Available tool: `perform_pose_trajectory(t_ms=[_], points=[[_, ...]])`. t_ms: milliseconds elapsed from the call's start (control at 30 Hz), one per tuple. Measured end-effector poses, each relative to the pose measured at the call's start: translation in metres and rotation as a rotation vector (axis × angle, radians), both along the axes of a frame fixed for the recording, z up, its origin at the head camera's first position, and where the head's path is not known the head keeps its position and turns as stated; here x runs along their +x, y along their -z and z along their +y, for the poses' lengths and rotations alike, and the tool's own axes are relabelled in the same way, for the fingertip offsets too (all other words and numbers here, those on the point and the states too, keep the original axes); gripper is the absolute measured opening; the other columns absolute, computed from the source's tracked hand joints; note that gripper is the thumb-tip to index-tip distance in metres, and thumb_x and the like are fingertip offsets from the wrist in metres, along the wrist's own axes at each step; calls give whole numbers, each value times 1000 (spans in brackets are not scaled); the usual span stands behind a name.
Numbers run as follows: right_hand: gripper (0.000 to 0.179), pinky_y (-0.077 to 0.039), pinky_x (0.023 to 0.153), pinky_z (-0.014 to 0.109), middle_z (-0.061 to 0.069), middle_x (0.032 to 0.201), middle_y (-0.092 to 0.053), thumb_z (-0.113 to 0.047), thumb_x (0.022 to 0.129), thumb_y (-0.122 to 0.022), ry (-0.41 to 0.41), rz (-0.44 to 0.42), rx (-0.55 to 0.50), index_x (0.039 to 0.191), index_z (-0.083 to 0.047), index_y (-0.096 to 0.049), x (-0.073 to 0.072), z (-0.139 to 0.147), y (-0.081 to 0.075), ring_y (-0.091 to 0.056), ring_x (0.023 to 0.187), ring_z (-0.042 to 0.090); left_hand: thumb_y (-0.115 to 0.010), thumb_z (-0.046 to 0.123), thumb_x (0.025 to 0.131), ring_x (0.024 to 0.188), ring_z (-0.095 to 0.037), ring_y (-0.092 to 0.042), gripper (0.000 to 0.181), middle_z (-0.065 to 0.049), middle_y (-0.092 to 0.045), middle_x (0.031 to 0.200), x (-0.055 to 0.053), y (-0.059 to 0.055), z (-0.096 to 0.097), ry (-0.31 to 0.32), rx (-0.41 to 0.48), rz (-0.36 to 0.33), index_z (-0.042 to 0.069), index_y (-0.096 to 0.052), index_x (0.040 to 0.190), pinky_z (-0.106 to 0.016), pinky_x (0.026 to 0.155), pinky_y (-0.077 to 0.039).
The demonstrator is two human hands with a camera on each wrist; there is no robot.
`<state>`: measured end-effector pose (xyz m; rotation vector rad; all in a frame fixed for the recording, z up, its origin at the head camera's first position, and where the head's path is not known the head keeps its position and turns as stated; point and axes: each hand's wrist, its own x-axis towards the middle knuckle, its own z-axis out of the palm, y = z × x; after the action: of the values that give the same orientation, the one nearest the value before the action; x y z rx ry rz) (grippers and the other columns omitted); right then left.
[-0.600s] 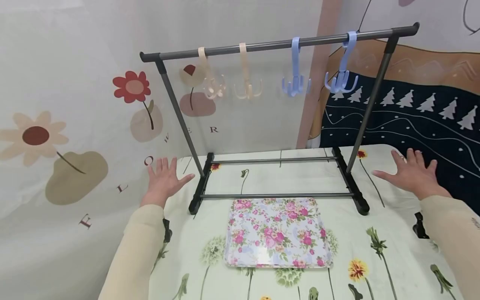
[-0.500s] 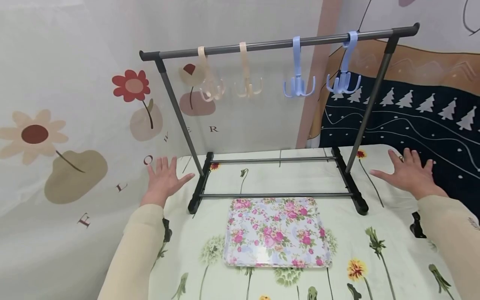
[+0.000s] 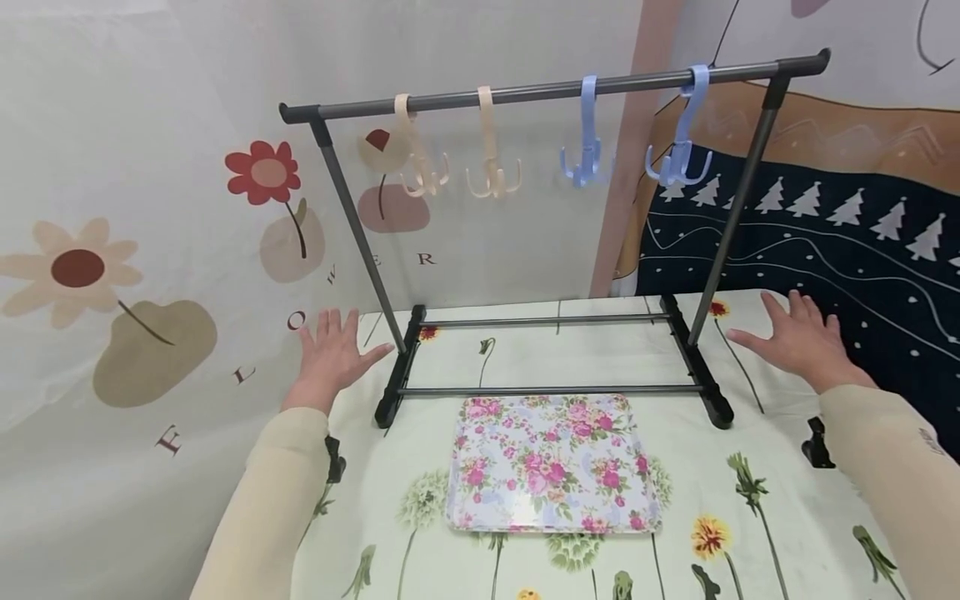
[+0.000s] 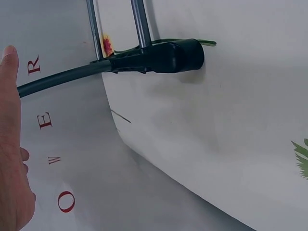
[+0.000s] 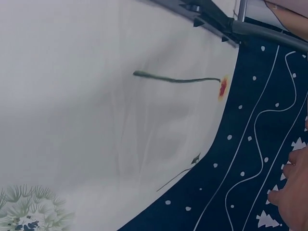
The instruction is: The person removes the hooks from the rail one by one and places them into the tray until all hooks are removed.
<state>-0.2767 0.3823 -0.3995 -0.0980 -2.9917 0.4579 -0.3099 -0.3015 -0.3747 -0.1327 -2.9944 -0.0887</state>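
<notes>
My left hand [image 3: 330,358] is held out with fingers spread, just left of the grey metal rack [image 3: 525,390]. Over on the rack's right side, my right hand [image 3: 802,342] is spread the same way; neither holds anything. From the rack's top bar hang two cream hooks, one at the left [image 3: 425,175] and one nearer the middle [image 3: 491,171]. Two blue multi-prong hooks hang farther right, a left one [image 3: 585,162] and a right one [image 3: 678,158]. In the left wrist view the left hand [image 4: 12,144] is seen edge-on near the rack's black foot [image 4: 178,55].
A floral tray [image 3: 555,467] lies in front of the rack on the flower-printed tablecloth [image 3: 360,517]. A flower-printed curtain [image 3: 187,83] stands behind, and a dark cloth with white trees [image 3: 825,242] borders the right side.
My right hand has moved a little left, toward the rack. The left hand has stayed nearly still. The left blue hook has turned on the bar, and the other hooks sway slightly.
</notes>
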Motion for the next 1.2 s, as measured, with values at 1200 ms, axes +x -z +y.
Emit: perform_pose_trajectory(t_ms=[1200], points=[[104, -17, 104, 74, 40, 154, -6, -65, 94, -50, -32, 1, -195, 154, 7, -5, -22, -42, -9, -11, 139, 59, -44, 76, 90, 148, -45, -4, 105, -30, -12, 159, -2, -24, 52, 90, 160, 25, 3, -12, 158, -66, 113, 0]])
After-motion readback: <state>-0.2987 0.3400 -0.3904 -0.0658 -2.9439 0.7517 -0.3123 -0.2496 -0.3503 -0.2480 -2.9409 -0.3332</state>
